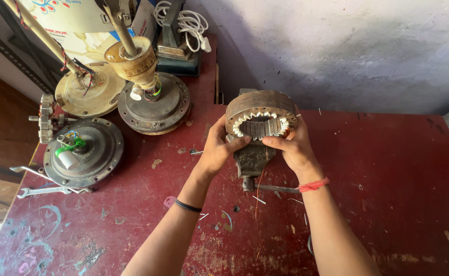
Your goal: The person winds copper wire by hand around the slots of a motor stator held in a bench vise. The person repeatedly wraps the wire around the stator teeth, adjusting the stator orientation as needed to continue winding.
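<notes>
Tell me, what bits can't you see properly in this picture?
- Head view: the far side of the ring-shaped motor core faces away from the camera.
- The bench vise under it is partly covered by the left hand and right hand.
- The fan rods at top left are cut off by the frame's top edge.
- The small scraps on the red table are too small to identify.

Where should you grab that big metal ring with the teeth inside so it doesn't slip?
Probably by its smooth outer rim, one hand from each side. The toothed ring stands on edge above the vise, and the left hand and right hand already cup its two sides. The inner slots hold white liners, so fingers are best kept out.
</notes>
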